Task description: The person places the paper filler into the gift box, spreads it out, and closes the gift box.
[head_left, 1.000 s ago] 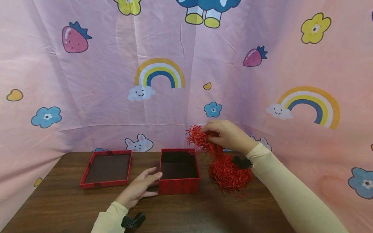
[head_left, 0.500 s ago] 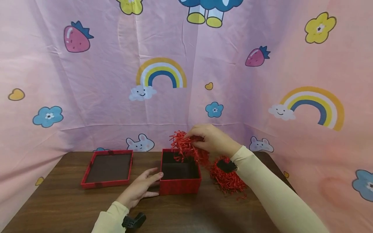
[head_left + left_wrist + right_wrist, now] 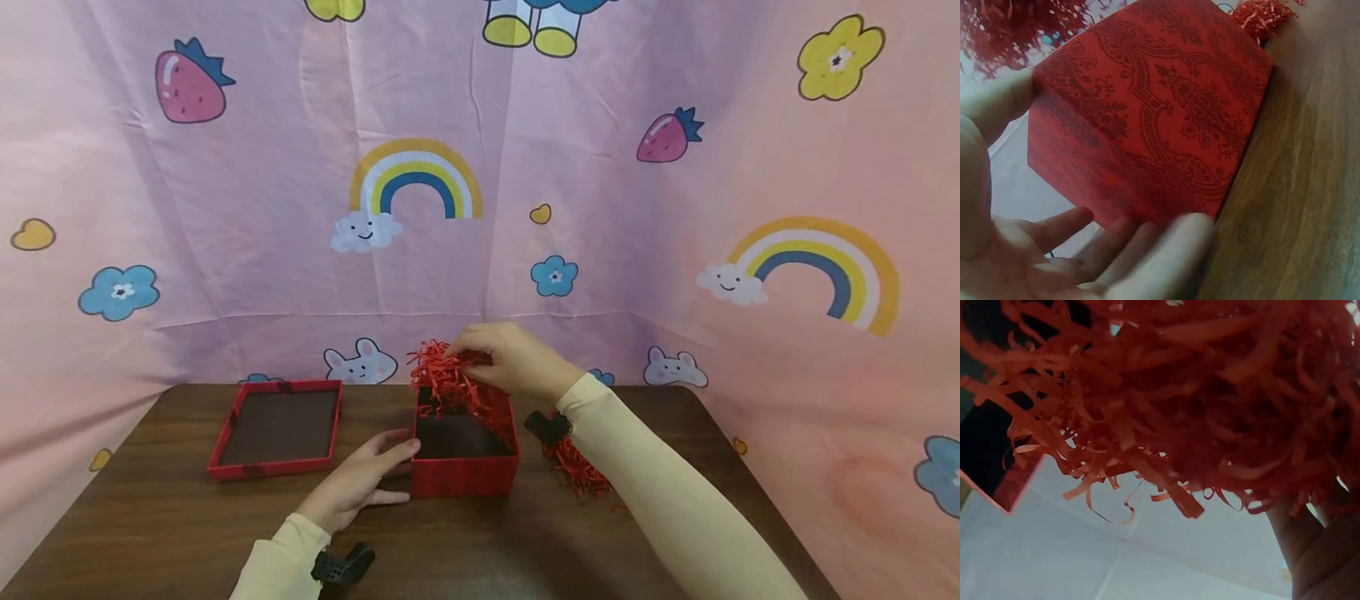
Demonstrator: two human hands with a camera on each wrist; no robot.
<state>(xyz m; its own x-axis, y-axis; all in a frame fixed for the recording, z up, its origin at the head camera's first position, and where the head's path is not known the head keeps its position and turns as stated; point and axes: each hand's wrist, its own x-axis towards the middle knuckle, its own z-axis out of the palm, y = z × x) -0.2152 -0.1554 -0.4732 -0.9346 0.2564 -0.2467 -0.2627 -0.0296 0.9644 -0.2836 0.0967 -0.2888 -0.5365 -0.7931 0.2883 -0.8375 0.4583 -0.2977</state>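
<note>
A red box [image 3: 465,477] with a dark pattern and black inside stands uncovered mid-table. My left hand [image 3: 358,482] rests against its left side, thumb at the top rim and fingers extended low along the wall; the left wrist view shows those fingertips by the patterned side [image 3: 1147,112]. Over the back of the box, my right hand [image 3: 517,358] pinches a clump of red shredded paper [image 3: 442,371]. Loose strands hang down past the rim into the opening. In the right wrist view the clump [image 3: 1179,412] fills the upper half and covers most of the fingers.
A shallow red lid [image 3: 272,472] lies inside-up on the brown wooden table [image 3: 420,550], left of the box. More red shredded paper [image 3: 576,467] is heaped to the right, partly behind the right sleeve [image 3: 645,475]. A printed cloth [image 3: 247,275] hangs behind the table.
My right hand has carried the clump of shredded paper leftward from above the heap to over the box. My left hand stays at the box's side.
</note>
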